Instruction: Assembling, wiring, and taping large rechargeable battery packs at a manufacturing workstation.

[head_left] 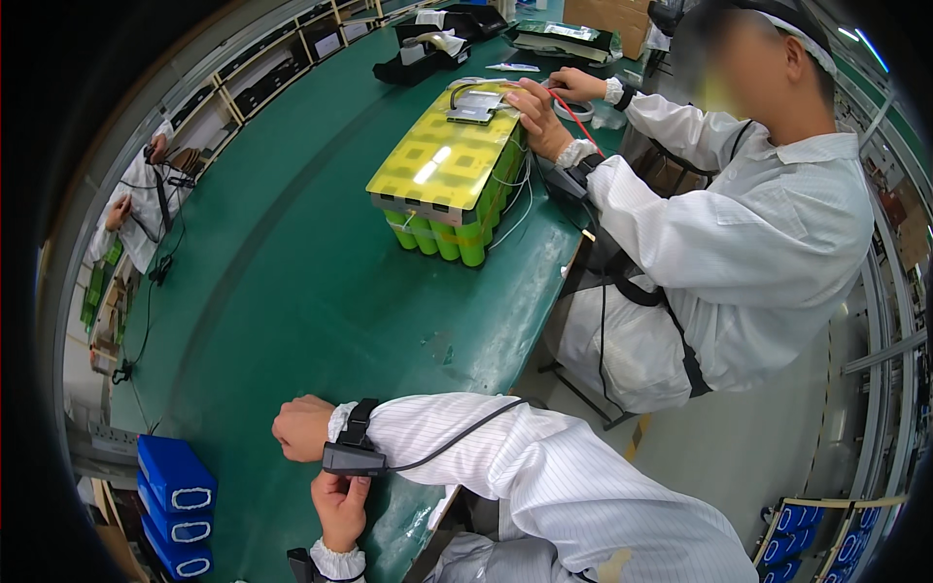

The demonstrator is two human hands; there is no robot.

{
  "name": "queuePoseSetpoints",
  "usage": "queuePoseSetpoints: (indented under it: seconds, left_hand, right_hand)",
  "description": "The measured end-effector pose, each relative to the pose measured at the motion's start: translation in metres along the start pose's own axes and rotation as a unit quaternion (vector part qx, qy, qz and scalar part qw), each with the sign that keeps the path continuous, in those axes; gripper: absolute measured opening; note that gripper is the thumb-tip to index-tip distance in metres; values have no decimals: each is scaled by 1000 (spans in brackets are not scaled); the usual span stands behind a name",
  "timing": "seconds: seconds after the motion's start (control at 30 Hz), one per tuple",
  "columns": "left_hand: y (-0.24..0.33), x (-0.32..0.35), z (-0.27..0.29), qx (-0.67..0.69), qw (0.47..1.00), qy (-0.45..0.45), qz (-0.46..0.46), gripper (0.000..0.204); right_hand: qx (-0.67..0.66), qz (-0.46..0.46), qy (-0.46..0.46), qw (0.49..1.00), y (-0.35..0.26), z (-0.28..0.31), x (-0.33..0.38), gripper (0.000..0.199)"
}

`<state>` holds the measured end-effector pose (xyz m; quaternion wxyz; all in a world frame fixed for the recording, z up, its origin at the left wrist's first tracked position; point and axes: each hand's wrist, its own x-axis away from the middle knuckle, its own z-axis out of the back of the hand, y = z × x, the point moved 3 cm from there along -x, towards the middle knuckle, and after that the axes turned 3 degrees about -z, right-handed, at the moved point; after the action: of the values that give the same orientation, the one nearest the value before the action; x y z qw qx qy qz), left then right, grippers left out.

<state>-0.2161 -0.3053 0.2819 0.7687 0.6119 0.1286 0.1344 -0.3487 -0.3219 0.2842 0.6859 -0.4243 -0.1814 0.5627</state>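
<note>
My right hand is curled into a loose fist over the green table, with nothing showing in it. Around that wrist runs a black strap carrying a small black box-shaped device with a cable. From below, my left hand grips the underside of this device, thumb up against it; some of its fingertips are hidden. Farther off stands a battery pack of green cells under a yellow sheet. A co-worker in a white coat has both hands at its far end, near a red wire.
Blue wrapped blocks are stacked at the table's left edge. Black trays and a tape roll lie at the far end. The co-worker sits along the right side. Another person's hands show at far left.
</note>
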Motion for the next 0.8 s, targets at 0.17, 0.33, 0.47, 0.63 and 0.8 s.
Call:
queuePoseSetpoints:
  seconds: [0.17, 0.33, 0.47, 0.63, 0.8]
  left_hand:
    - [-1, 1, 1, 6, 1000, -1, 4, 10]
    - [-3, 1, 1, 3, 1000, 1, 2, 9]
    - [-4, 2, 2, 2, 1000, 3, 0, 9]
    - [-3, 1, 1, 15, 1000, -3, 9, 9]
    - [-1, 1, 1, 10, 1000, 0, 3, 9]
  right_hand:
    - [2, 0, -2, 1000, 0, -1, 0, 15]
    - [-16, -13, -5, 1000, -1, 1, 1, 14]
    - [-14, -15, -10, 1000, -1, 1, 0, 14]
    - [-11, -19, -6, 1000, -1, 1, 0, 14]
    - [-13, -21, -1, 1000, -2, 1, 0, 14]
